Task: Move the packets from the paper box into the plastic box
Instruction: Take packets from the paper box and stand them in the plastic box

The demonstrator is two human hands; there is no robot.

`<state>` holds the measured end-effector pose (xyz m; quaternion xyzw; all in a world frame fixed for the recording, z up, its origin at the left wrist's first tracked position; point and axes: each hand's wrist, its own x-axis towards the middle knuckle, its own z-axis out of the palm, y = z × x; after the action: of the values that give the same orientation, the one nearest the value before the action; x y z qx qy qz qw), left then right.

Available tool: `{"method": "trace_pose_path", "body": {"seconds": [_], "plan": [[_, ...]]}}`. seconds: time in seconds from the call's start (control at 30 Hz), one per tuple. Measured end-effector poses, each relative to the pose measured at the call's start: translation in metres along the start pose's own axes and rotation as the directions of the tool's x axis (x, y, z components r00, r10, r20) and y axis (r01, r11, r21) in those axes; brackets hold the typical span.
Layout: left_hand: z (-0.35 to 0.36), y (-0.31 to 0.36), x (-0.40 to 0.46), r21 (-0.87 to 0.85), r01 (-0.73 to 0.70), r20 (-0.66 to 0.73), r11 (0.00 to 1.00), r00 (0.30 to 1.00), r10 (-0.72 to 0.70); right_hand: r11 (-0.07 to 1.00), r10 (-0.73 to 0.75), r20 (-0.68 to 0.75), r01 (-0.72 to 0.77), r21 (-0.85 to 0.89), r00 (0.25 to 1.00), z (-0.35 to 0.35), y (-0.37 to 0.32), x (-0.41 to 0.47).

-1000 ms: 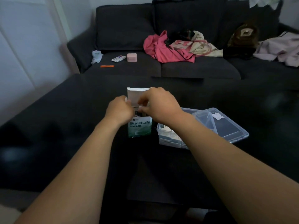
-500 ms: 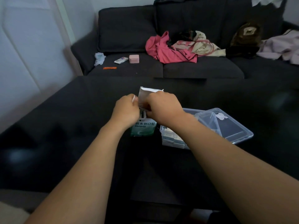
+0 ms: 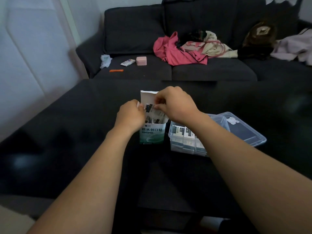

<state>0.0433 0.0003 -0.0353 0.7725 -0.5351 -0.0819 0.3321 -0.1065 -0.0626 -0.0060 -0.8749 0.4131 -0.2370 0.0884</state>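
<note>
Your right hand pinches a packet at the open top of the paper box, which stands upright near the middle of the dark desk. Your left hand curls around the box's upper left edge, holding it. The plastic box sits just beside the paper box on the right, packets already inside, its clear lid lying against its far side. Bare desk spreads wide to the left; the far edge meets the sofa.
</note>
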Motion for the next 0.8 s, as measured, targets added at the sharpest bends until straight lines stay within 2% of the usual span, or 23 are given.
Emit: {"method": "trace_pose_path", "body": {"seconds": [0.2, 0.33, 0.43, 0.6, 0.67, 0.7, 0.77, 0.8], "plan": [[0.003, -0.001, 0.001, 0.003, 0.059, 0.001, 0.998, 0.998, -0.059, 0.998, -0.053, -0.079, 0.056, 0.027, 0.995, -0.018, -0.002, -0.002], [0.001, -0.001, 0.001, -0.035, 0.128, -0.008, 0.991, 0.992, -0.128, 0.965, -0.010, -0.133, 0.044, 0.260, 0.991, -0.032, 0.001, -0.002], [0.000, -0.002, 0.001, -0.068, 0.148, 0.001, 0.987, 0.989, -0.148, 0.880, 0.081, -0.109, -0.019, 0.474, 0.991, -0.047, 0.006, -0.003], [-0.003, 0.000, -0.002, -0.128, 0.160, -0.069, 0.979, 0.983, -0.169, 0.636, 0.171, 0.050, -0.150, 0.757, 0.984, -0.056, 0.027, -0.007], [-0.004, 0.000, -0.002, -0.118, 0.134, -0.187, 0.984, 0.970, -0.155, 0.555, 0.203, 0.115, -0.211, 0.804, 0.972, -0.058, 0.037, -0.011], [-0.005, 0.001, -0.002, -0.120, 0.093, -0.302, 0.988, 0.945, -0.125, 0.525, 0.209, 0.161, -0.249, 0.813, 0.965, -0.059, 0.041, -0.014], [-0.011, 0.010, -0.008, -0.174, -0.067, -0.550, 0.982, 0.834, -0.040, 0.510, 0.184, 0.258, -0.317, 0.800, 0.948, -0.062, 0.050, -0.018], [-0.014, 0.018, -0.012, -0.208, -0.182, -0.625, 0.961, 0.780, 0.012, 0.524, 0.158, 0.298, -0.336, 0.783, 0.941, -0.063, 0.053, -0.019]]}}
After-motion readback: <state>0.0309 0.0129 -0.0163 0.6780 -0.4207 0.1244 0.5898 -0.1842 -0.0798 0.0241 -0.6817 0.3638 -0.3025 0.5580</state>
